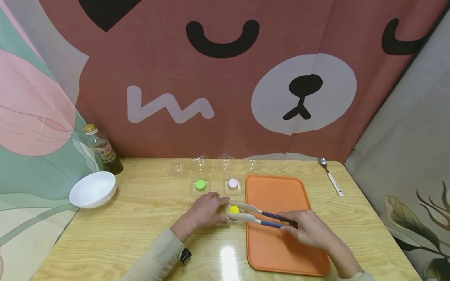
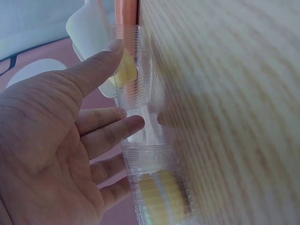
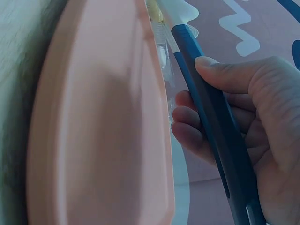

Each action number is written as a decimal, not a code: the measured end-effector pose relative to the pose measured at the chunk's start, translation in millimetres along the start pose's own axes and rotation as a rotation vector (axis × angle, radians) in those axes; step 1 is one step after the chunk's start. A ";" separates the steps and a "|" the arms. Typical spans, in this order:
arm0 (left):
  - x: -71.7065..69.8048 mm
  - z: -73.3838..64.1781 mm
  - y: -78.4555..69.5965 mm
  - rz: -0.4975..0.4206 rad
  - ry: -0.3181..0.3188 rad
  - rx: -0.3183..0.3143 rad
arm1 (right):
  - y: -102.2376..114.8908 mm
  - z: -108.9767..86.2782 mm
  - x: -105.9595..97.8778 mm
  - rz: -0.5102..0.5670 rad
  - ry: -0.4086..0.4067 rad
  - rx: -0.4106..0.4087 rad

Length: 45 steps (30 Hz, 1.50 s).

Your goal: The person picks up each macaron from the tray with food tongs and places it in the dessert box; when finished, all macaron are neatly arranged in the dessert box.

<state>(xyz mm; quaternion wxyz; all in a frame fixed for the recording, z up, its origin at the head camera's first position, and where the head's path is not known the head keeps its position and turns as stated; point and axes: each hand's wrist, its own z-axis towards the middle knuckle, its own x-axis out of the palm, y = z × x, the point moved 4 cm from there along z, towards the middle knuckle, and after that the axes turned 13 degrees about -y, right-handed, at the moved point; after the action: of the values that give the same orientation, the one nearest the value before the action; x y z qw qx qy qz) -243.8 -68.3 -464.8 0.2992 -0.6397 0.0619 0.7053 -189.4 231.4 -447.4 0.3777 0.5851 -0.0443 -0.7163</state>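
Note:
My left hand (image 1: 207, 210) holds the left side of a small clear plastic box (image 2: 133, 96), thumb and forefinger at its opposite edges. A yellow macaron (image 1: 233, 210) lies in that box, between the pale tips of a pair of tongs (image 1: 272, 224). My right hand (image 1: 307, 228) grips the tongs by their dark blue handles (image 3: 206, 103), over the orange tray (image 1: 277, 249). Behind the left hand, a green macaron (image 1: 200, 185) and a pale pink macaron (image 1: 233, 183) each sit in a clear box.
Several clear plastic shells (image 1: 226, 164) line the table's back edge. At the left stand a white bowl (image 1: 93, 190) and a bottle of dark liquid (image 1: 105, 154) with a yellow cap. A spoon (image 1: 331, 177) with a white handle lies at the back right. Printed curtains hang behind.

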 end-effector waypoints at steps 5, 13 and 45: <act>0.5 -0.4 0.0 0.005 0.010 -0.005 | -0.7 0.8 0.4 -0.016 0.017 0.015; 1.1 -0.1 0.1 -0.002 0.003 0.006 | 4.9 3.8 -2.5 -0.066 0.023 0.002; 0.4 -0.8 0.4 -0.024 0.005 -0.008 | -27.1 -20.1 -52.8 -0.079 -0.158 0.237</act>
<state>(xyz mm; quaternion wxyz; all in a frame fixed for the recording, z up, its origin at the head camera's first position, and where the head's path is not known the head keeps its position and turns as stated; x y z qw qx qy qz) -243.3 -68.8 -465.5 0.3050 -0.6433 0.0519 0.7003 -183.5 289.6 -424.9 0.2727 0.5688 -0.1350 -0.7642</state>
